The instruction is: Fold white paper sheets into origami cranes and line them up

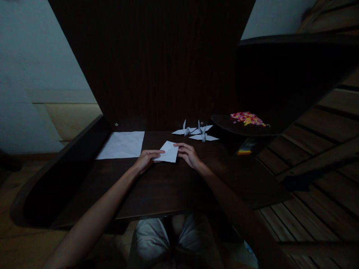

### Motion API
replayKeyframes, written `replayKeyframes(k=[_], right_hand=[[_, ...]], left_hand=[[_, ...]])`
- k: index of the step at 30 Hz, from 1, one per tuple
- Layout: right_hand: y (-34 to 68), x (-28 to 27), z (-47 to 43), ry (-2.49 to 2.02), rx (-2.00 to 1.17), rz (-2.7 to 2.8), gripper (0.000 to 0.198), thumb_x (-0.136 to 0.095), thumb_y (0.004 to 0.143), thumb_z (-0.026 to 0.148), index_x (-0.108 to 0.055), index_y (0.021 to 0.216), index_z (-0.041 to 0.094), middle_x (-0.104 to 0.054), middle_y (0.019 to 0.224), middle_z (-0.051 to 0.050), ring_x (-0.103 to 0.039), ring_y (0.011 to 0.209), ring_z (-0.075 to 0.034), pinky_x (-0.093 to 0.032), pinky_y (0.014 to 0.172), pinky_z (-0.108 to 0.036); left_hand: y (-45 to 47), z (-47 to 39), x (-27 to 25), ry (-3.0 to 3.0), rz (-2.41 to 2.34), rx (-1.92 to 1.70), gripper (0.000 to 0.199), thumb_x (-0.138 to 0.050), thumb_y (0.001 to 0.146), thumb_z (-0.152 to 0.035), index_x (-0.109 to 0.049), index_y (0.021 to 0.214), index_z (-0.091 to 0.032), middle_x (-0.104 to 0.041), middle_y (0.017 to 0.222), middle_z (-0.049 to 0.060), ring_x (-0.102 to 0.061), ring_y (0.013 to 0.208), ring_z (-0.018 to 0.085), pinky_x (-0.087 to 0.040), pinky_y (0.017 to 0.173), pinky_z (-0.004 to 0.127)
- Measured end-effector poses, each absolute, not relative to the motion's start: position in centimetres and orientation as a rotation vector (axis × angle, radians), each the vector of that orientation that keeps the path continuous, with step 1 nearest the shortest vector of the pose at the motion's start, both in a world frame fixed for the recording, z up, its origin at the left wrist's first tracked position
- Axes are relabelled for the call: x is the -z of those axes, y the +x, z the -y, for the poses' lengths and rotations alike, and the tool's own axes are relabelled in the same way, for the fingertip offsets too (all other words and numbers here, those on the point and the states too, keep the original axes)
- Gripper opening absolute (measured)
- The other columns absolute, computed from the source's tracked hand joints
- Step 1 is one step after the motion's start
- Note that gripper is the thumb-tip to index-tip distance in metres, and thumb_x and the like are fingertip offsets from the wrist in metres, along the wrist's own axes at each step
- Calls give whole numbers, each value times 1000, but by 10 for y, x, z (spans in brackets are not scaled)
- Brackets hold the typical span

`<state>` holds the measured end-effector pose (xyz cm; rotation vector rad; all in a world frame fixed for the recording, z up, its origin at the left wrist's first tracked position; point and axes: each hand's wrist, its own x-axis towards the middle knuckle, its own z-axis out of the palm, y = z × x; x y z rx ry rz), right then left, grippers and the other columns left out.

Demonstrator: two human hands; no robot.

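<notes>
A folded piece of white paper (169,152) is held between both hands, tilted just above the dark desk. My left hand (147,158) pinches its left corner, thumb on top and fingers underneath. On the other side, my right hand (188,154) grips the right edge, its index finger along the upper corner. Behind the right hand stand several folded white paper cranes (203,138) with wings spread, close together. To the left of my hands lies a flat white sheet of paper (122,145) with faint creases.
The dark wooden desk (168,194) has a raised side panel (64,168) at left and a tall back board (157,67). At right, a small shelf (224,123) bears a heap of pink, red and yellow bits (249,118). Beneath it sits a yellow-orange item (244,152).
</notes>
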<state>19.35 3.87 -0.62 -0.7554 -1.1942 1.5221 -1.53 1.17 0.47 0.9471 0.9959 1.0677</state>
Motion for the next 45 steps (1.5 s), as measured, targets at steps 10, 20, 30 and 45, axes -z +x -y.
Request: replayKeyframes(k=[10, 20, 30, 45], right_hand=[[193, 10, -38, -820, -1451, 1438, 31, -73, 59, 24, -72, 89, 19, -71, 80, -4, -65, 82, -21, -46, 86, -39], [194, 5, -35, -814, -1380, 1554, 25, -75, 62, 37, -72, 80, 19, -71, 85, -3, -63, 86, -19, -45, 84, -34], [190, 13, -41, -856, -1290, 1443, 32, -75, 62, 35, -64, 88, 19, -68, 82, -2, -64, 77, -17, -49, 72, -30], [190, 15, -40, -821, -1311, 1672, 24, -70, 67, 31, -59, 84, 19, -61, 73, 1, -57, 63, -12, -45, 58, -25]], left_hand=[[-15, -10, -4, 881, -911, -1138, 38, -78, 57, -14, -72, 95, -11, -73, 90, 11, -66, 85, 19, -49, 86, 33], [-11, -6, -8, 914, -911, -1098, 32, -81, 56, -20, -74, 85, -8, -73, 88, 12, -66, 85, 21, -51, 88, 37], [-11, -7, 1, 1247, -1017, -939, 37, -82, 56, -29, -67, 85, -13, -72, 74, 7, -67, 68, 18, -51, 66, 29], [-10, -6, 1, 1449, -898, -914, 49, -74, 67, -27, -59, 112, -15, -68, 91, 6, -64, 82, 17, -47, 77, 30]])
